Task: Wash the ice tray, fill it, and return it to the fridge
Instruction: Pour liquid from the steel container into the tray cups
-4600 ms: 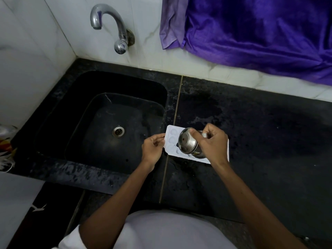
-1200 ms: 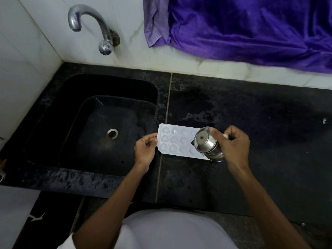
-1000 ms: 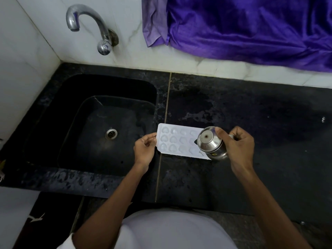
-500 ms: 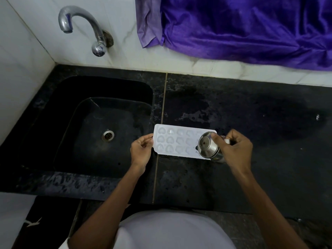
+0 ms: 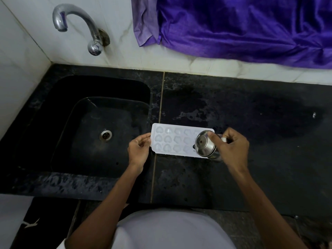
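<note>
A white ice tray [image 5: 173, 140] with heart-shaped cells lies flat on the black counter, just right of the sink. My left hand [image 5: 139, 150] pinches its left short edge. My right hand [image 5: 231, 147] grips a small steel cup [image 5: 204, 145], tipped on its side over the tray's right end with its base facing me. The cup hides the tray's right cells. I cannot tell whether water is running out of the cup.
The black sink [image 5: 97, 126] with its drain [image 5: 106, 135] lies to the left, below a chrome tap [image 5: 79, 27] on the white tiled wall. A purple cloth [image 5: 242, 27] hangs over the back ledge. The black counter [image 5: 260, 132] stretches right, with wet patches.
The cup has moved from the tray's middle to its right end over the last seconds. My left hand has stayed on the tray's left edge. The view has drifted slightly.
</note>
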A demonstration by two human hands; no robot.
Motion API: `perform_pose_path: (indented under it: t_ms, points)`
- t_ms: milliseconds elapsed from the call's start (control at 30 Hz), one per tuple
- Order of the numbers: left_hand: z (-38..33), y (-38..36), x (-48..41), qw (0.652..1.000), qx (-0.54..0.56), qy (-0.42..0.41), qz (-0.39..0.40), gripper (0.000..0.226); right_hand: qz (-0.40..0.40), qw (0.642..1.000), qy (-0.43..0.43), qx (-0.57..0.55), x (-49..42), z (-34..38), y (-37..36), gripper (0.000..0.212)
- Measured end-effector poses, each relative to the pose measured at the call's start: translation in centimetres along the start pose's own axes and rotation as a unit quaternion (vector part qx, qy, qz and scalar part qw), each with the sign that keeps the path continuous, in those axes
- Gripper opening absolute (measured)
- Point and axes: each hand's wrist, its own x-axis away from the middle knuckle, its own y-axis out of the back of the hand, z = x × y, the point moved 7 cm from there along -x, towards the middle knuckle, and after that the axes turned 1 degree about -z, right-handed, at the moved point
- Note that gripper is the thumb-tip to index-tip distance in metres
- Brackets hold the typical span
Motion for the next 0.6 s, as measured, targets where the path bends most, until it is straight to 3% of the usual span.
perform_pose_path:
  t_ms: [600]
  points:
    - [-0.11,0.01,0.07,1.000,0.001,0.005,0.002,0.022,-0.021,0.998,-0.049,-0.037,0.02,-0.14,0.94,0.048]
